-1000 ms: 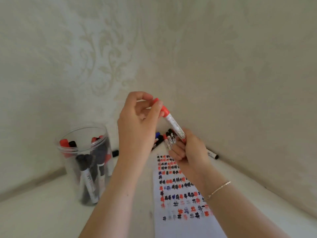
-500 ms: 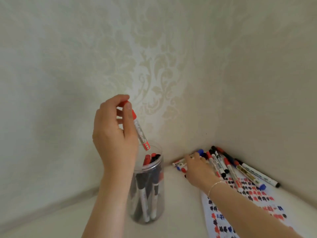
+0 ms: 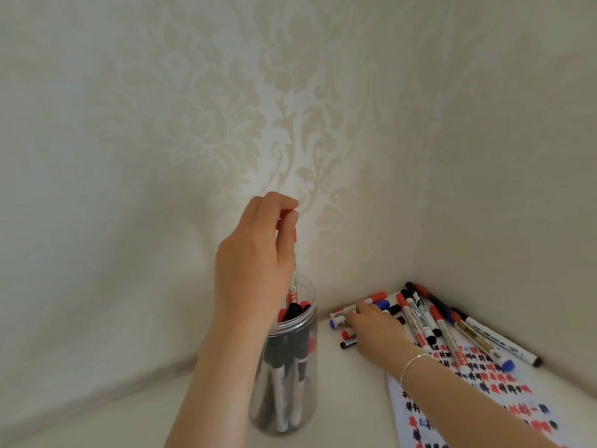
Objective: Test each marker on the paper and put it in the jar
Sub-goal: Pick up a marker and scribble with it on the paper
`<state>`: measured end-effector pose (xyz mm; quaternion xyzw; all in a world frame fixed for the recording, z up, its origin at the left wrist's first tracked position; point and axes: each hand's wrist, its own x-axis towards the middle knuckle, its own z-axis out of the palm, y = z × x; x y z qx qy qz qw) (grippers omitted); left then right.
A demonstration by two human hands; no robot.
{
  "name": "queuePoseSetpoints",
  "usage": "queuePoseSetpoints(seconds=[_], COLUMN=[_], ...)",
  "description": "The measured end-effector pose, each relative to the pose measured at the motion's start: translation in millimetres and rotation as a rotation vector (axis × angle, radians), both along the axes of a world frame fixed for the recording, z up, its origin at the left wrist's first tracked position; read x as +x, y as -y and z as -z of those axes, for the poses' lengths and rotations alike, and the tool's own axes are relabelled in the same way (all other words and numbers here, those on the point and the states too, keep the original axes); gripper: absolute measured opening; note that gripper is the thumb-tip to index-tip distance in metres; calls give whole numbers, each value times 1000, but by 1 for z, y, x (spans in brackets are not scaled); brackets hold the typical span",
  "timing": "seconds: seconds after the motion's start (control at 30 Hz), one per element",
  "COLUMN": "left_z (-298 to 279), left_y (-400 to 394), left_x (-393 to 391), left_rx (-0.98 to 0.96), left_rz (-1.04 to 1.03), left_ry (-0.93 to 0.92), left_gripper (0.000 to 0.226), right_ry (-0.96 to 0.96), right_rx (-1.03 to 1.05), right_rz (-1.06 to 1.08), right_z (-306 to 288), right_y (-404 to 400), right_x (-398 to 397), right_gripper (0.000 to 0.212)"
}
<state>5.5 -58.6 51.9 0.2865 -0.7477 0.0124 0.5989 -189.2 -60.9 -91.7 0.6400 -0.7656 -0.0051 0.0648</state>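
Nearest the camera, both forearms cross the white desk. Beside the right forearm lies the white sheet of paper covered in rows of red, black and blue test marks, partly hidden under the arm.

Left hand: the grip is narrow, thumb and fingertips pinched on the red cap end of a slim white-barrelled red marker. The marker hangs almost straight down from the grip, long axis close to vertical. Its lower end is already inside the mouth of the clear cylindrical plastic jar, among the caps of the markers standing there. The jar sits directly below the grip and holds a good number of markers, black and red.

Right hand: it rests on the scattered pile of loose red, black and blue markers, fingers bent down onto them. Whether any one marker is actually gripped cannot be told from this view.

Judgement: the deposit step is nearly complete; releasing the left grip should drop the marker into the jar. The right hand is clearly nearer the pile, so it is placed to take the next marker.

Farthest back, cream damask-patterned walls meet in the corner behind the pile.
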Motion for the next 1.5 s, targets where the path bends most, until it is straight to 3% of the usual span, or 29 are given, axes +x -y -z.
queuePoseSetpoints(seconds=[0.13,0.37,0.5,0.6,0.7,0.8,0.87,0.93,1.03,1.1,1.13,1.23,1.3,1.37,1.5], left_z=[2,9,9,7,6,7,2,-2,-2,9,17,49,63,72,83], left_y=[2,12,13,9,12,12,6,-6,-37,-58,-66,-72,-73,-75,-81], left_x=[-4,-4,2,2,-1,-1,-1,-4,-21,-38,-48,-72,-83,-90,-101], left_rx=[-30,503,627,690,694,682,586,375,56,40,126,474,646,668,627], left_rz=[7,13,-71,-112,-170,-197,-258,-299,-38,105,111,142,369,487,519], left_ry=[50,344,551,630,737,730,672,479,145,214,315,578,530,522,554], left_gripper=[21,7,5,4,19,29,23,19,17,19,28,42,39,33,30], right_ry=[-48,-102,-127,-40,351,845,1122,1409,2003,2287,2357,2412,2354,2249,1917], right_rx=[33,72,53,-95,-448,-664,-740,-797,-837,-805,-784,-813,-856,-821,-612], right_rz=[-20,-62,-98,-125,-211,-196,-151,-80,-14,-34,-58,-105,-41,34,156], right_z=[-2,-3,-2,-2,-4,-29,-50,-66,-84,-94,-97,-100,-95,-87,-70], right_y=[1,5,6,5,3,-15,-27,-33,-41,-51,-57,-75,-87,-102,-132], right_x=[0,-5,-7,-5,-5,4,11,12,6,2,1,0,-2,-8,-19], right_gripper=[34,30,32,32,17,18,13,9,6,8,10,18,21,21,22])
